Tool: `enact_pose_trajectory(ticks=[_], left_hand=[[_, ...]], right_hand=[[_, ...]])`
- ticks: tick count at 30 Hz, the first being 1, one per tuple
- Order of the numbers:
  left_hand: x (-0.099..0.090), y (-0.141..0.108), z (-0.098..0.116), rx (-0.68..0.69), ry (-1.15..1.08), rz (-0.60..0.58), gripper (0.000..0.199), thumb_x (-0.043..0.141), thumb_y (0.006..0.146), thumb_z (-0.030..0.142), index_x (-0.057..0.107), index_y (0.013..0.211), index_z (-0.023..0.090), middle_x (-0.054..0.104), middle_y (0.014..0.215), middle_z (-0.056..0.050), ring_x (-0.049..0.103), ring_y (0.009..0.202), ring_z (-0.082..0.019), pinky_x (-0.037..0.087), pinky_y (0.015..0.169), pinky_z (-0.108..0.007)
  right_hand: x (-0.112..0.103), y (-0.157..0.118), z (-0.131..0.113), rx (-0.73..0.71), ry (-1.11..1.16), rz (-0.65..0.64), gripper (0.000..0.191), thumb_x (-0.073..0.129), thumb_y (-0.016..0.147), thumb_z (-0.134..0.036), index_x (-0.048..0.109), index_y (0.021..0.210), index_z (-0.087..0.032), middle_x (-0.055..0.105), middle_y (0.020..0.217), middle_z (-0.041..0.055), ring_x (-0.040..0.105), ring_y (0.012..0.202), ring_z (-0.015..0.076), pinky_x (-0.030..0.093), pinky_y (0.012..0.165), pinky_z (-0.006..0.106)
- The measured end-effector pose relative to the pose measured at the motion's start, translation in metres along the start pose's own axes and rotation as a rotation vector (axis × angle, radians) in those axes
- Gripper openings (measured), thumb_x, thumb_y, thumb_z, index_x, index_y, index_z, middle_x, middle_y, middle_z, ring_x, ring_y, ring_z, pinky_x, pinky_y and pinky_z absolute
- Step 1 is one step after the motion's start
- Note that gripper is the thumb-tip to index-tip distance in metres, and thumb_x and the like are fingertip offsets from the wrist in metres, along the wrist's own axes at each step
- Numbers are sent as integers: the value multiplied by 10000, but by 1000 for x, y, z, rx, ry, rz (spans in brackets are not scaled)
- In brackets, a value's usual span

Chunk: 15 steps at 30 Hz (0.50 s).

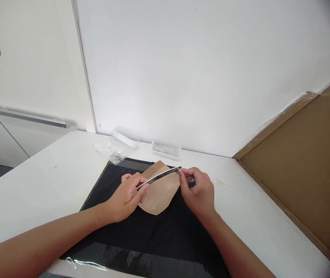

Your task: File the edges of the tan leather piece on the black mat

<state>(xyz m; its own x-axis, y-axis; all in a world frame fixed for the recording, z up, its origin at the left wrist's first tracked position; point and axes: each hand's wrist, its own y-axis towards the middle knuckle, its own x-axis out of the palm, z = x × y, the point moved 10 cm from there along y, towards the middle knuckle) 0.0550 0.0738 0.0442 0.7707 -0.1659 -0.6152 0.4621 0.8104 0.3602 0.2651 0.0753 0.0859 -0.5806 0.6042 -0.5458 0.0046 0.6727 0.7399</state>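
Note:
My left hand (131, 195) is closed on one end of a narrow dark strip with a white edge (161, 175), pinched between thumb and fingers. At the strip's other end, the thumb and fingertips of my right hand (199, 189) are pressed together. A small dark object (192, 182) shows among the curled fingers of my right hand; its kind is unclear. Below the strip is a tan, smooth sheet with curved edges (159, 197), over a black mat (153, 239). My left fingers overlap the sheet's left edge, and I cannot tell whether they grip it.
Behind the mat are a shallow clear tray (166, 150), a white strip-like piece (124, 139) and clear plastic packets (108, 148). Small pale pieces (221, 182) lie right of my right hand. A white wall rises behind the white table (37, 181); brown cardboard (303, 166) stands at right.

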Motion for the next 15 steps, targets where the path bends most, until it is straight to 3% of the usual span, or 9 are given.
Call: enact_pose_trajectory(ticks=[5, 10, 15], left_hand=[[-7, 3, 5, 46, 56, 50, 268, 467, 1069, 323, 597, 859, 220, 651, 822, 27, 574, 835, -172, 324, 893, -385], [-20, 3, 9, 101, 106, 165, 150, 561, 1044, 307, 700, 1032, 252, 713, 940, 9, 610, 907, -185, 327, 863, -386], [-38, 2, 13, 205, 151, 293, 152, 619, 1023, 286, 750, 1100, 293, 713, 945, 10, 647, 910, -176, 329, 844, -380]], right_hand=[[-4, 2, -1, -42, -32, 17, 134, 643, 974, -330, 641, 891, -224, 670, 729, -13, 613, 677, 181, 450, 778, 362], [-1, -2, -20, -102, -9, -12, 91, 644, 969, -297, 638, 909, -229, 657, 724, -19, 602, 670, 173, 457, 753, 347], [-1, -1, -16, -72, 11, -11, 104, 647, 969, -311, 651, 905, -230, 671, 738, -13, 617, 678, 176, 465, 759, 352]])
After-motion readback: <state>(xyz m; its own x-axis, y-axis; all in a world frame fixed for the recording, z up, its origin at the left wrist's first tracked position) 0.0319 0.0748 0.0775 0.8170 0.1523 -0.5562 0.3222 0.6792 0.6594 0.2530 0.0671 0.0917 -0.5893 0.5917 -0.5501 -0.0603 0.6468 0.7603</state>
